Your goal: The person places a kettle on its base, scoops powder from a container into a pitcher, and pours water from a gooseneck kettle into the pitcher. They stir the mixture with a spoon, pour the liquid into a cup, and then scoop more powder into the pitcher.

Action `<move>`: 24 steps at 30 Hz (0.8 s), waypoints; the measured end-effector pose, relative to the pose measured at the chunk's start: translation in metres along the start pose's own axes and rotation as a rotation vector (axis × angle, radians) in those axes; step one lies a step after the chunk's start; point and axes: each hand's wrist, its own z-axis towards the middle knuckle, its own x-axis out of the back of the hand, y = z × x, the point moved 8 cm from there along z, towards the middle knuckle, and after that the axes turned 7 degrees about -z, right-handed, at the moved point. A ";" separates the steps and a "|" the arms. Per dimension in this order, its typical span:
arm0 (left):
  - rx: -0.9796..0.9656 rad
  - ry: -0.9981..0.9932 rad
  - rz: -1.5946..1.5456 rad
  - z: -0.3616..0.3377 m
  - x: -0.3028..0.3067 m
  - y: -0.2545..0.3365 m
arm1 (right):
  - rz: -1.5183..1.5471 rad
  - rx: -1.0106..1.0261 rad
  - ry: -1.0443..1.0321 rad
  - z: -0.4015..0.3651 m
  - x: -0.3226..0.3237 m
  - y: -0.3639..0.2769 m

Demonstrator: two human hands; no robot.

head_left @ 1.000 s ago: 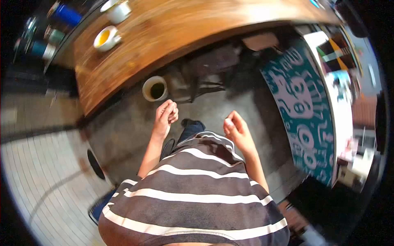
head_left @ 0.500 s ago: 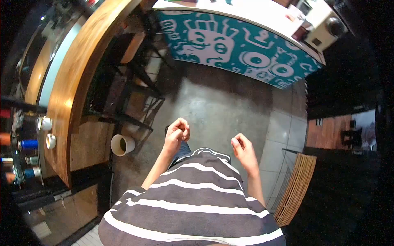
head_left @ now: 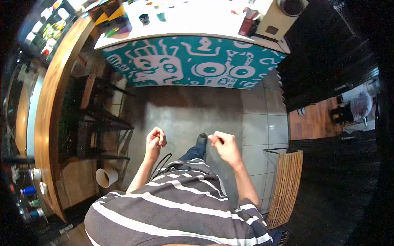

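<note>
My left hand (head_left: 155, 141) is raised in front of my striped shirt, its fingers curled in loosely above the grey floor. My right hand (head_left: 223, 146) is held up on the other side, fingers bent toward the thumb. Neither hand touches any object, and nothing shows in either. Between and below them, one leg in blue jeans ends in a dark shoe (head_left: 202, 138).
Ahead stands a white-topped counter (head_left: 193, 18) with a teal patterned front, cups and a machine. Along the left run a wooden bar (head_left: 47, 110), dark stools and a white bin (head_left: 106, 177). A bamboo rack (head_left: 286, 188) is at right, beside black curtains.
The view has turned, and the counter now looks nearer and further left. A leg and shoe have come into sight. My hands are further apart, both still curled.
</note>
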 end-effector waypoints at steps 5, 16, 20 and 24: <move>0.100 -0.112 -0.191 0.117 -0.127 -0.063 | 0.069 -0.064 0.034 0.044 0.065 0.047; 0.391 -0.438 -0.205 0.259 -0.337 -0.162 | 0.138 -0.223 0.373 0.112 0.268 0.158; 0.371 -0.435 -0.194 0.305 -0.404 -0.206 | 0.257 -0.343 0.400 0.135 0.355 0.226; 0.382 -0.359 -0.202 0.351 -0.490 -0.250 | 0.190 -0.295 0.346 0.164 0.454 0.270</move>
